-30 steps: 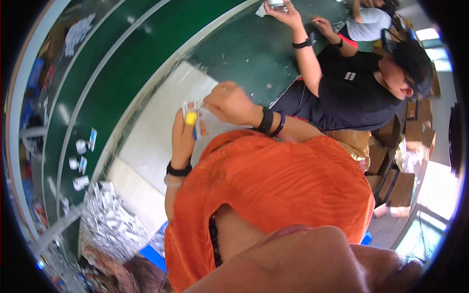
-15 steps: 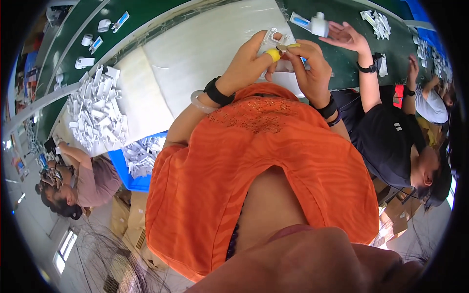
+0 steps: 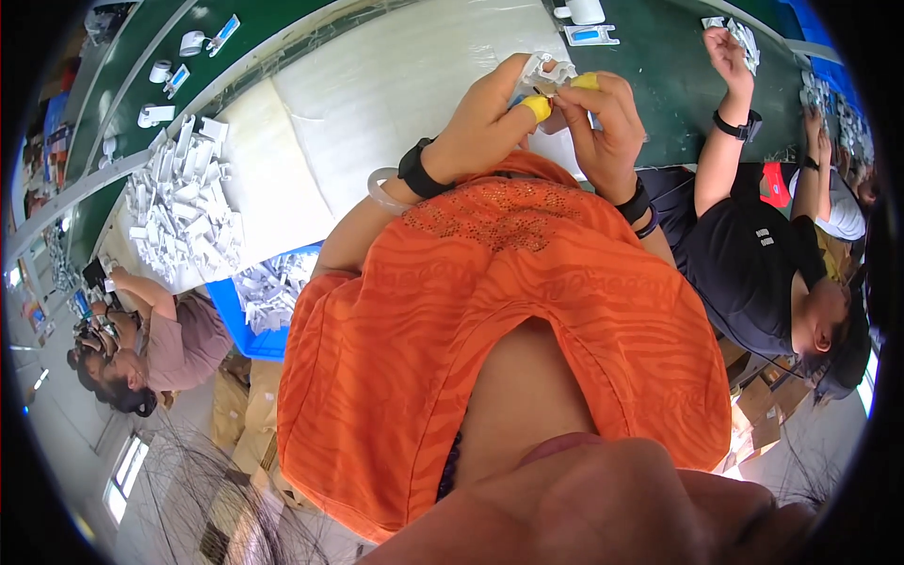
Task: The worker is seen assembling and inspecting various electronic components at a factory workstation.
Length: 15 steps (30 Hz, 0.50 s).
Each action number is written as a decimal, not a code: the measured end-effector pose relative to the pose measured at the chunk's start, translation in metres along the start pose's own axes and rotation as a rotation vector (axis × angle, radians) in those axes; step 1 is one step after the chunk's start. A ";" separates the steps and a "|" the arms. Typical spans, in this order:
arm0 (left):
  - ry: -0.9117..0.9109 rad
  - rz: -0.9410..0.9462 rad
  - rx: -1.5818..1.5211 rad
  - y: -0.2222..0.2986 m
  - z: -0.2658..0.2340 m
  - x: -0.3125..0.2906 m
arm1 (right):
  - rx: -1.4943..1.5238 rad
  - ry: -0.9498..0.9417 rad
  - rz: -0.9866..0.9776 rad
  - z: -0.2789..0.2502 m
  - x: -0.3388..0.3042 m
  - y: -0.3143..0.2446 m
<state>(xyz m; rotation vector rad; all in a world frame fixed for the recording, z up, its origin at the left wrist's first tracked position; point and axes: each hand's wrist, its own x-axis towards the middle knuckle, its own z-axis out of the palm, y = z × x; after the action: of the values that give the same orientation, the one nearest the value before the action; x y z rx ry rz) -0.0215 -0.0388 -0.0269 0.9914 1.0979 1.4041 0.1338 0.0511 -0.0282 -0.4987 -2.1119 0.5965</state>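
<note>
My left hand is closed around a white plastic part with an open, frame-like shape, held over the front of the work surface. A yellow cover wraps my left thumb. Fingers of my right hand pinch at the part's near edge, by the left thumb tip. Another yellow cover sits on a right finger. Whatever small piece lies between the right fingertips is too small and hidden to make out.
White sheeting covers the bench. A heap of white plastic parts lies left, above a blue bin of similar parts. On the green surface stand a white cylindrical part and a blue-centred piece. A co-worker's hand is at right.
The co-worker's hand has moved right, away from the white cylindrical part, which now stands farther back on the green surface. My hands have shifted slightly and still hold the white part.
</note>
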 end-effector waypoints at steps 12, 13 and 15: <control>-0.026 0.009 0.120 -0.002 -0.002 -0.001 | -0.026 0.008 -0.031 0.003 0.002 0.006; -0.014 0.041 0.119 -0.004 -0.002 -0.002 | -0.050 0.024 -0.049 0.004 0.001 0.006; -0.014 0.077 0.128 -0.007 -0.003 -0.002 | -0.052 0.027 -0.055 0.006 0.003 0.005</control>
<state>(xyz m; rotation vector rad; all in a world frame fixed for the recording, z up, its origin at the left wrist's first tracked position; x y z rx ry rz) -0.0228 -0.0404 -0.0341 1.1444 1.1611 1.3997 0.1283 0.0550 -0.0322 -0.4730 -2.1133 0.5015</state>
